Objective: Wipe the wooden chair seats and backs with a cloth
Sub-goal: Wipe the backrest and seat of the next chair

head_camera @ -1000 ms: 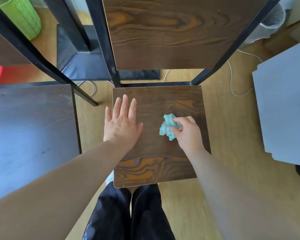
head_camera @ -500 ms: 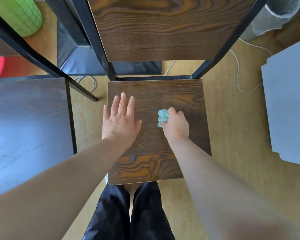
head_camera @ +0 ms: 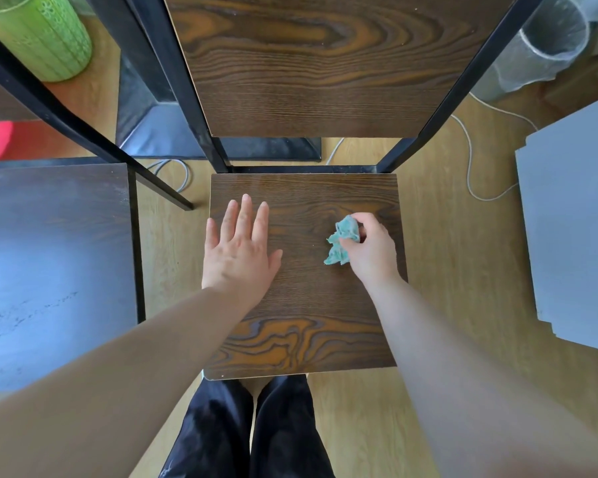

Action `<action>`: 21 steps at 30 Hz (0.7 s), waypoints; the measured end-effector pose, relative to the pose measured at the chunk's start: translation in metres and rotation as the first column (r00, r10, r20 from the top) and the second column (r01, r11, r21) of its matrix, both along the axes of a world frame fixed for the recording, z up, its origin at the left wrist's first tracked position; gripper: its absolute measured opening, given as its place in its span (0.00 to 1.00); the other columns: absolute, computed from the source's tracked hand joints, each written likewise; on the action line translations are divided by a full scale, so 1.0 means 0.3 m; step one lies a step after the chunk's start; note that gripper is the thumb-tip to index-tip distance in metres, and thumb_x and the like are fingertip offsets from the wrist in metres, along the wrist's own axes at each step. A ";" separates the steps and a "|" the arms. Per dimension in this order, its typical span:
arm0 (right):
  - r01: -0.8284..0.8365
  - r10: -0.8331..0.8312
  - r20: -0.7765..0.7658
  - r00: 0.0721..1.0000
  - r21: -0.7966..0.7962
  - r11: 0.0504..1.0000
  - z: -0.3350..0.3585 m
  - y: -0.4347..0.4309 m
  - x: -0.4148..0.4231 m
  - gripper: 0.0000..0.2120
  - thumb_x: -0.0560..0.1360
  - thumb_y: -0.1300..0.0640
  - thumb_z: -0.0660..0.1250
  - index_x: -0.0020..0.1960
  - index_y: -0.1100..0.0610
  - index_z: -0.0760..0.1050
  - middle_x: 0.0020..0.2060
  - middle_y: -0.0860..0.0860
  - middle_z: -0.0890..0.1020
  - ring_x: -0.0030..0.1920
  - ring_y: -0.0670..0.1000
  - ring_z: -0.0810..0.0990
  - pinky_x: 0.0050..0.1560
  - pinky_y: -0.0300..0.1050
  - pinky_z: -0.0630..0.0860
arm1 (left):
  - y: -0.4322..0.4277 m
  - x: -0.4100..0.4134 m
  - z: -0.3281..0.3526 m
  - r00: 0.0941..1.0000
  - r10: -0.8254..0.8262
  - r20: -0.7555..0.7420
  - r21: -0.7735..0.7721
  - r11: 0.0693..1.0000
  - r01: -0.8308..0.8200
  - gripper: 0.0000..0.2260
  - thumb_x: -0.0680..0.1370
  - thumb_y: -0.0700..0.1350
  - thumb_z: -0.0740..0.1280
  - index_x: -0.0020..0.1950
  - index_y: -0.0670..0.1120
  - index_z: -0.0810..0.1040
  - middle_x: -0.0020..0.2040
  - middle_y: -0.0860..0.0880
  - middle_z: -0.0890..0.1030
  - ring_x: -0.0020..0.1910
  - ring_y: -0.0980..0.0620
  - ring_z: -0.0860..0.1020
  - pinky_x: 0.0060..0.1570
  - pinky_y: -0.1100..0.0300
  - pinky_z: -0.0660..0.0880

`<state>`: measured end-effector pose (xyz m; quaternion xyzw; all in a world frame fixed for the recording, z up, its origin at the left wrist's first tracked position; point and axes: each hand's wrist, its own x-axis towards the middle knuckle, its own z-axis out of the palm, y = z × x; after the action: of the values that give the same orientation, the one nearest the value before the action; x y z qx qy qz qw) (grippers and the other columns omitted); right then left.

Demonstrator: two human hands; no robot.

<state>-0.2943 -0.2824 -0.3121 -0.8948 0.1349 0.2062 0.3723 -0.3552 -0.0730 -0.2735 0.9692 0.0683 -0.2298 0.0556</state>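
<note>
Surroundings first: a second dark wooden seat [head_camera: 52, 263] filled the left of the frame, close beside the worked chair with a strip of floor between; a black metal bar [head_camera: 83, 132] crossed diagonally from upper left, ending near the worked seat's left rear corner. A green ribbed cylinder [head_camera: 38, 36] stood at upper left, a clear-lined bin [head_camera: 539, 46] at upper right, a grey flat panel [head_camera: 573, 222] along the right edge, and a white cable [head_camera: 470, 160] looped on the floor between it and the chair. The chair back [head_camera: 318, 63] rose at top centre; nothing lay over the chair seat [head_camera: 304, 305] but the two hands. Left hand [head_camera: 239, 253] lay flat, fingers spread and empty, on the seat's left part. Right hand [head_camera: 370, 250] was clenched around a crumpled teal cloth [head_camera: 340, 241], pressed on the seat right of centre. Dark trousers [head_camera: 252, 429] showed at bottom centre. Against half a second before, the right hand and cloth had shifted rightward, more cloth showing; the left hand had stayed put
</note>
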 end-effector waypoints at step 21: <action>-0.515 0.635 -0.010 0.773 -0.595 0.618 -0.018 -0.067 -0.066 0.28 0.75 0.48 0.71 0.71 0.55 0.70 0.64 0.52 0.75 0.61 0.54 0.72 0.59 0.48 0.75 | -0.050 0.017 -0.011 1.000 -0.029 -0.009 0.003 1.000 0.029 0.33 0.83 0.60 0.49 0.80 0.49 0.34 0.81 0.45 0.37 0.80 0.44 0.38 0.78 0.42 0.44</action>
<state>-0.3140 -0.3026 -0.3175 -0.9742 -0.1438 0.1734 0.0149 -0.3501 -0.0880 -0.2769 0.9691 0.0548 -0.2349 0.0506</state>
